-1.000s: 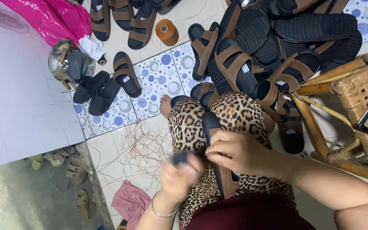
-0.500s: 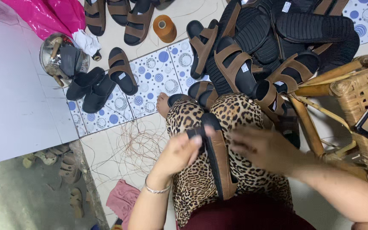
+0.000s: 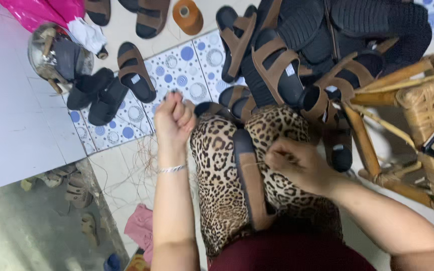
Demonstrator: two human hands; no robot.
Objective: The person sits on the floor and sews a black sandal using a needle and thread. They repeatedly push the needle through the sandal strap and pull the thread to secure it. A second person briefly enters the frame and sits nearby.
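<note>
A long black-soled sandal with a brown strap (image 3: 249,185) lies lengthwise on the leopard-print lap (image 3: 217,170), steadied by the right hand (image 3: 297,163), whose fingers pinch at its strap. The left hand (image 3: 174,118), fisted, is raised away, seemingly drawing thread taut. Beyond, loose brown fibres (image 3: 141,155) litter the dotted floor tiles (image 3: 197,65) before heaped rubbery brown-strapped sandals (image 3: 277,65).

Pale tiled floor (image 3: 11,130), plain at the left edge; a blue-dotted patterned tile strip (image 3: 177,65) runs across its middle. Wicker-and-cane furniture (image 3: 428,115) stands at the right edge. Light even, daylight-like.
</note>
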